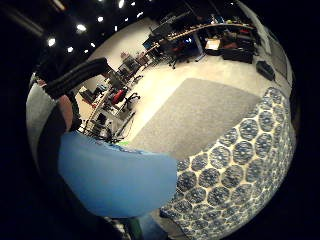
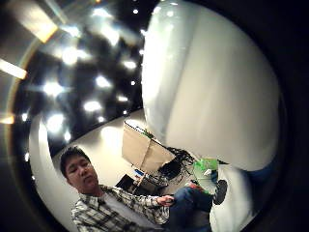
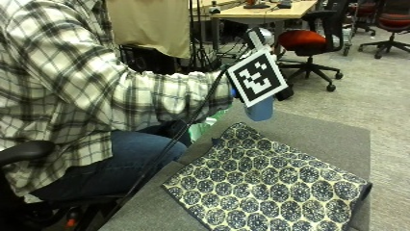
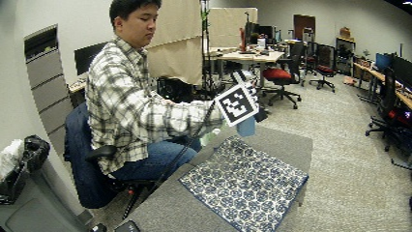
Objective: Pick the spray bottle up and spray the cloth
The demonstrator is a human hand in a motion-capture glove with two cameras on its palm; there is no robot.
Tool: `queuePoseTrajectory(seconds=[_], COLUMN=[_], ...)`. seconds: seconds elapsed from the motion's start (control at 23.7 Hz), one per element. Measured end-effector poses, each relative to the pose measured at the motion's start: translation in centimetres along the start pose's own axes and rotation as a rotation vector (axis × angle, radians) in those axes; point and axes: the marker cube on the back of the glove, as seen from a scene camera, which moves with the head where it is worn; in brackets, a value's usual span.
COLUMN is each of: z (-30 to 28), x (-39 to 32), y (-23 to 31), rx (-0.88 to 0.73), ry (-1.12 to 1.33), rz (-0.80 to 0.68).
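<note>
Spray bottle off the worktop, held up in the air above the far edge of the cloth, near the seated person's knee. Only its blue lower body shows in the outside view, below the marker plate; head and trigger hidden there. Right hand almost wholly hidden too, so finger position cannot be told directly. Little-finger palm view filled by the blue body close to the palm; thumb-side view filled by a pale rounded surface, probably the bottle's upper part. Judged as gripped, since nothing else carries it, fingers presumably wrapped round the neck.

Cloth: patterned blue and cream, lying flat and spread on the grey worktop, one corner hanging just over the near edge. Not touched by bottle or hand.

Handling, as judgement:
- Bottle looks like rigid plastic, light to moderate depending on fill; fill level not visible.
- Smooth wall, possibly slippery under a glove; best taken at the neck below the head, forefinger free for the trigger.
- Liquid inside may slosh and shift the balance when tilted.
- Cloth soft and limp; will not resist or slide much under spray.

Step in hand: pick-up done, spraying not yet evident. Nozzle direction not readable.
</note>
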Motion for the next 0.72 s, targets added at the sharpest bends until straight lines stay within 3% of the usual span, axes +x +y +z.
queuePoseTrajectory(seconds=[0.72], z=[6.6], x=[6.8], y=[-1.2], rx=[-0.021], ry=[-0.079], rz=[0.078])
